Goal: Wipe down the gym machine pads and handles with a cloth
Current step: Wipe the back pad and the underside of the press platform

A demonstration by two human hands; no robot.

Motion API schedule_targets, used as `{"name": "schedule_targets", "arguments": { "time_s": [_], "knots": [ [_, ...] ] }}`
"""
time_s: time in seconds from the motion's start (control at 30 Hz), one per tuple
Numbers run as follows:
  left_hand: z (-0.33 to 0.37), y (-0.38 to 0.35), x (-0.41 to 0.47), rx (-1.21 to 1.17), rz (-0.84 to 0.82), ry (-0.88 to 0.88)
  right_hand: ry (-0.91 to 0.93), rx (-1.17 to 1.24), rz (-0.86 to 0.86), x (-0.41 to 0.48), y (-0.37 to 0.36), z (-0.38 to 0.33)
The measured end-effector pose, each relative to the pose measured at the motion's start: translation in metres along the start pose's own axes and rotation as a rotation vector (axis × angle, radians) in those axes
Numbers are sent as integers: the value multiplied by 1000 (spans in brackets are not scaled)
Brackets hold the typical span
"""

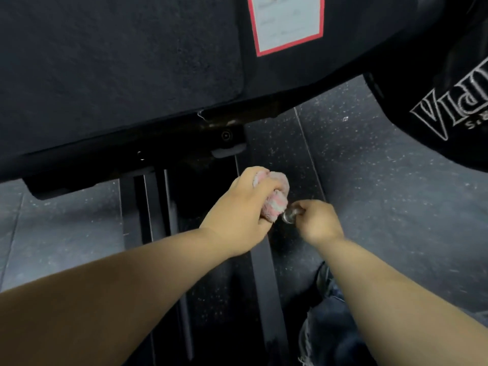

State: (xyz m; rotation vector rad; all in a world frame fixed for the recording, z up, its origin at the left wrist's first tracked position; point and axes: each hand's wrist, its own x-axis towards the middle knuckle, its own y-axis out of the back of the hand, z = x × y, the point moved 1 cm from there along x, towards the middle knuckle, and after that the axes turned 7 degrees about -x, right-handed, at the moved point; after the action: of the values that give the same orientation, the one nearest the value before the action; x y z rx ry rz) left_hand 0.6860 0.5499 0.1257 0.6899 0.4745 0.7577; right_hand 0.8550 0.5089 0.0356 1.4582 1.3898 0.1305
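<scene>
The large black pad (118, 62) has a matte, finely grained cover and a rounded lower right corner, and it fills the upper left of the view above the dark frame of the machine. Below the pad's near edge, toward its right end, a fluffy pink-and-white cloth (276, 199) is bunched into a wad in the left hand (243, 207), whose fingers curl round it while soft folds stick out past them. Just right of the cloth, a small shiny metal knob (289, 216) is pinched in the fingertips of the right hand (317, 220); whether cloth and knob touch cannot be told.
</scene>
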Motion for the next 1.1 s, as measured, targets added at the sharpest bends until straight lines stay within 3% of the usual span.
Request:
{"name": "schedule_targets", "arguments": {
  "time_s": [0.53, 0.63, 0.8, 0.87, 0.97, 1.1],
  "knots": [
    [-17, -2, 12, 43, -57, 111, -18, -61, -108, 13, -40, 13],
    [-11, 2, 9, 25, -62, 103, -17, -27, -47, 10, -31, 10],
    [10, 23, -11, 86, -129, 78, -49, 100, 214, -10, 14, -18],
    [23, 41, -26, 119, -110, 61, -3, 280, 136, -28, 39, -42],
    [46, 75, -57, 166, -24, -2, 83, 543, -178, -67, 69, -82],
    [77, 136, -99, 93, 213, -5, 245, 630, -583, -120, 103, -127]
  ]
}}
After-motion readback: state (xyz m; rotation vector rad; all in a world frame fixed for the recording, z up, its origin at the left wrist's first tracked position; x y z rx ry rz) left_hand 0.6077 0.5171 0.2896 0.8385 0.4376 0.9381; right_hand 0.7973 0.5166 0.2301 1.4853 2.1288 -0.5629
